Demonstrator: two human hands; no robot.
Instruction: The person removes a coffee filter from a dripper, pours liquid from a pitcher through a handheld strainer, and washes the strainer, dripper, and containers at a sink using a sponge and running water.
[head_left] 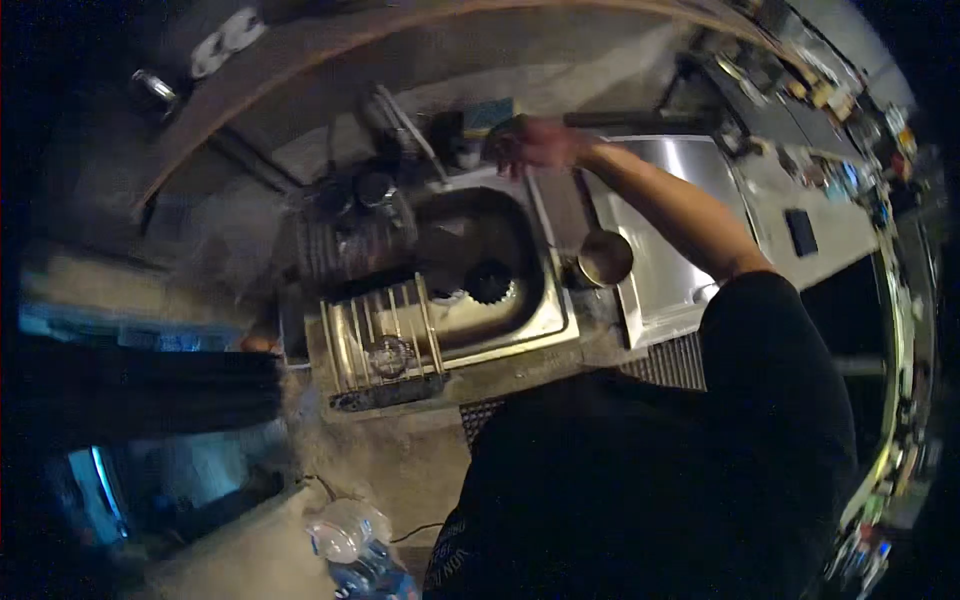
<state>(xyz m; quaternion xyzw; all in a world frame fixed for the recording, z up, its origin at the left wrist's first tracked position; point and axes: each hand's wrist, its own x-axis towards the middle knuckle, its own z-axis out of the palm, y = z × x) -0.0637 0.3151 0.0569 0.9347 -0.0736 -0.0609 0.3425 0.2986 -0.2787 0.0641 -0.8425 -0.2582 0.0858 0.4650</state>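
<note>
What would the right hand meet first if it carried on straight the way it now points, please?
The right hand would probably first meet the small pale item just ahead, with the tap beyond; blur leaves depth unclear.

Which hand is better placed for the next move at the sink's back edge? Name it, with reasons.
Right, probably. The right hand, though blurred, is at the sink's back edge, its forearm stretched across the metal surface. I can't make out the left hand.

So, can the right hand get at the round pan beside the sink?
Probably yes: the right hand, blurred, is near the far edge of the sink, and nothing seems to cover the round pan.
</note>
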